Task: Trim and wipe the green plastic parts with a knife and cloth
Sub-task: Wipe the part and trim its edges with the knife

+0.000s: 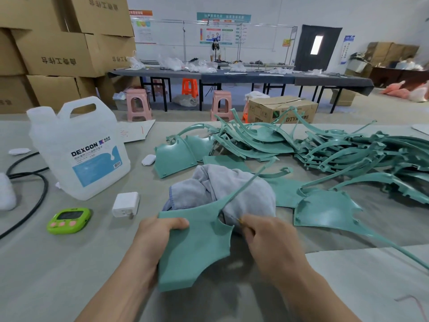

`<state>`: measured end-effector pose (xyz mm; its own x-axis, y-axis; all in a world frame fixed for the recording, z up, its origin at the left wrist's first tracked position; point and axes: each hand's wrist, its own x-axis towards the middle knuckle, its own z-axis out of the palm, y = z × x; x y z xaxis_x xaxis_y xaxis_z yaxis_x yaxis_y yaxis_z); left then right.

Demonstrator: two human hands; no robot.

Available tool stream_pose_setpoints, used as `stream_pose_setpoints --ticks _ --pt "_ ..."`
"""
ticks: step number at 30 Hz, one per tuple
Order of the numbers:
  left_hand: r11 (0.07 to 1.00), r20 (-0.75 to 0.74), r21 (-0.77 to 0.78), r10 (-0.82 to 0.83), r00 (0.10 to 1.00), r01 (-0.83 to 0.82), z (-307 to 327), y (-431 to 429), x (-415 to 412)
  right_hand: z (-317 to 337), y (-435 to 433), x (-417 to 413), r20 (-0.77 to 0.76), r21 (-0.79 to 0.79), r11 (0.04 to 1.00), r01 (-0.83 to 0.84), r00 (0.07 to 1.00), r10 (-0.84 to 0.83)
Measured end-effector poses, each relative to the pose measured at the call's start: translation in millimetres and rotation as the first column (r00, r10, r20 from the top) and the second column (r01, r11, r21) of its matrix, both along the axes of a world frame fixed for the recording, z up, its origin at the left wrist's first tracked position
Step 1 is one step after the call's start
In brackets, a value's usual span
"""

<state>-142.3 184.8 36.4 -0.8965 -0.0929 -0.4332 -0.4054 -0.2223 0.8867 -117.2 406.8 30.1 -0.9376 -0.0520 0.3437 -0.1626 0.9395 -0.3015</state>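
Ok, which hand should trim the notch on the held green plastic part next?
Right: the right hand pinches a small yellowish knife beside the notch; the left hand grips the edge of the flat green plastic part.

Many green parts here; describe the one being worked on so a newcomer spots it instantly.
From the big white jug, look right to the crumpled grey cloth. The green part just in front of it is the only one gripped by the left hand.

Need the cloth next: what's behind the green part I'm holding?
A crumpled grey cloth lies behind the green part, whose thin arm crosses it; the cloth's near edge is hidden.
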Motion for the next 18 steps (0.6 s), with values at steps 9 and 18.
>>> stream_pose_setpoints --ticks 9,18 --pt "0.998 -0.003 -0.03 -0.055 0.999 0.055 4 -3 -1 -2 30 -14 -0.04 -0.241 0.96 0.142 0.987 -0.156" --pt "0.999 0.022 0.036 -0.021 1.0 0.02 1 -7 -2 -11 18 -3 0.055 -0.33 0.935 -0.133 0.986 0.159"
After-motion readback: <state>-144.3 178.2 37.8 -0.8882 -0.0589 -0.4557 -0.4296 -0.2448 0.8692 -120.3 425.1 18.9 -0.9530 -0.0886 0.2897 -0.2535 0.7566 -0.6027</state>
